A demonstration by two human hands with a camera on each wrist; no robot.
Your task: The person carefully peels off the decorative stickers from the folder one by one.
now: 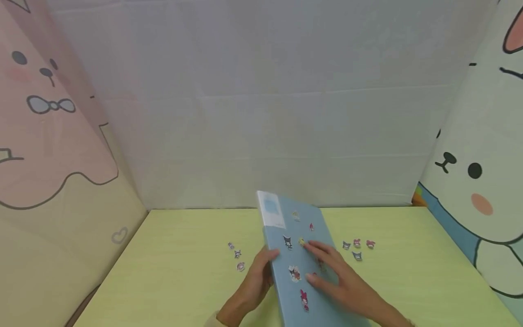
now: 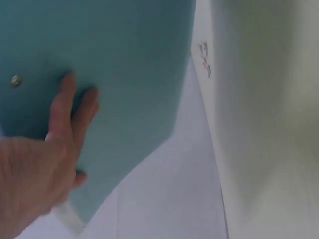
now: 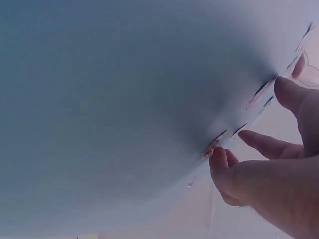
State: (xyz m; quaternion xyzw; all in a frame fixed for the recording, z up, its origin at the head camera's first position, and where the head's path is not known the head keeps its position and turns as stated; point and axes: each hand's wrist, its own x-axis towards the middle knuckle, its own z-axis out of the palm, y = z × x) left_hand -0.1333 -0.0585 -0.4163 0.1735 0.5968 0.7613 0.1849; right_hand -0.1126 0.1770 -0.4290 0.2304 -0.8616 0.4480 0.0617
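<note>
A light blue folder stands tilted up from the table, a white label at its upper left corner. Small cartoon stickers dot its front, among them a dark-eared one and a pink-hooded one. My left hand grips the left edge, thumb on the front; behind, in the left wrist view, its fingers spread against the plain back, near a small round rivet-like spot. With fingers extended, my right hand touches the stickered front by a yellow sticker, partly covering other stickers.
Several loose stickers lie on the yellow-green table: a short row with a dark-eared sticker left of the folder, a cluster with a blue-toned sticker at its right. A pale curtain hangs behind, printed cloths at both sides.
</note>
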